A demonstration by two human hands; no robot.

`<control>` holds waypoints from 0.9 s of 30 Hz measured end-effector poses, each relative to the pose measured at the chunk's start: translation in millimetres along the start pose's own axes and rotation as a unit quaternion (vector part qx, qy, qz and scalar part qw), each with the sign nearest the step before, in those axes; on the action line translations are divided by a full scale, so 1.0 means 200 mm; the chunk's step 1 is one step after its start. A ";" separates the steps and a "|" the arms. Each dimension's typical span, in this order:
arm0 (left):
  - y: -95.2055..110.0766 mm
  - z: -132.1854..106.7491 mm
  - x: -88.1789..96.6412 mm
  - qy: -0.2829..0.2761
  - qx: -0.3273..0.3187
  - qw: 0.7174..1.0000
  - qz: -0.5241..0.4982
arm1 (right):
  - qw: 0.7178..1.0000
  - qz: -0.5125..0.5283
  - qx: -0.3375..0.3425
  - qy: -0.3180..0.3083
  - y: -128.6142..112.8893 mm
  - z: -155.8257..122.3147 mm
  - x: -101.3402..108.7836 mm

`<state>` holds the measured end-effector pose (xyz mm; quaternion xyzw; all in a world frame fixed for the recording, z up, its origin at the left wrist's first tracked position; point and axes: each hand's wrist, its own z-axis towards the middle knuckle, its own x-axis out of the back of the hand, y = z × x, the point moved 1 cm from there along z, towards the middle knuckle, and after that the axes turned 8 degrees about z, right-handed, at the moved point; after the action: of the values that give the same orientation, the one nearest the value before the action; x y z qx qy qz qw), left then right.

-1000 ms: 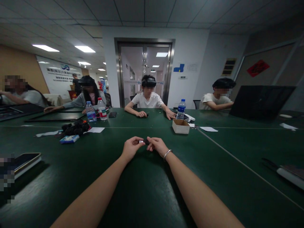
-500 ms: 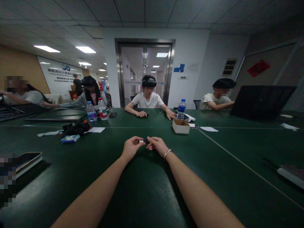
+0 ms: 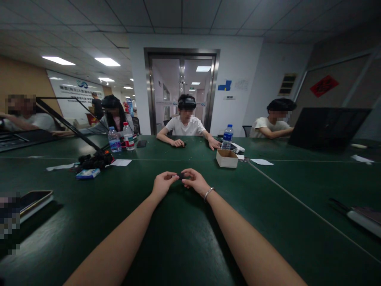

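Observation:
Both my forearms reach out over the dark green table. My left hand and my right hand meet fingertip to fingertip just above the tabletop. Between them they pinch a small dark object, too small to name; most of it is hidden by the fingers. A thin bracelet circles my right wrist. A small open cardboard box stands beyond my right hand.
Several other people sit round the table's far side and left. Water bottles, a pile of black items, a blue pack, papers and a phone lie on it. An open laptop stands at right; a person at left lifts a dark panel.
The silvery end of the object that showed between my fingertips is now covered and the hands sit slightly closer together. At left, a person has raised a flat dark panel off the table.

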<state>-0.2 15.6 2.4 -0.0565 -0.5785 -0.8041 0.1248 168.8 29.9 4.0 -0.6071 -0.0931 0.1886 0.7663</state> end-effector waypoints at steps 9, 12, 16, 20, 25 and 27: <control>-0.05 0.03 -0.02 -0.034 0.074 0.993 -0.090 | 1.000 -0.026 0.008 0.016 0.00 0.00 -0.02; 0.00 0.00 -0.02 -0.021 -0.003 0.999 -0.036 | 1.000 0.015 -0.015 0.014 -0.01 0.00 -0.02; 0.06 -0.04 -0.04 -0.036 -0.063 0.997 -0.039 | 0.997 0.052 -0.050 -0.001 0.00 0.01 -0.02; 0.06 -0.05 -0.05 -0.036 -0.058 0.997 -0.041 | 0.998 0.052 -0.035 -0.005 0.01 0.01 -0.01; 0.04 -0.03 -0.04 -0.028 -0.037 0.999 -0.025 | 0.999 0.040 -0.008 0.001 0.00 0.00 -0.01; 0.03 -0.03 -0.04 -0.024 -0.032 0.999 -0.010 | 0.999 0.048 -0.009 0.005 0.00 -0.01 -0.01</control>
<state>8.5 10.0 4.1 -0.0742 -0.5556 -0.8219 0.1013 167.1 27.6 4.2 -0.6185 -0.0613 0.2211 0.7516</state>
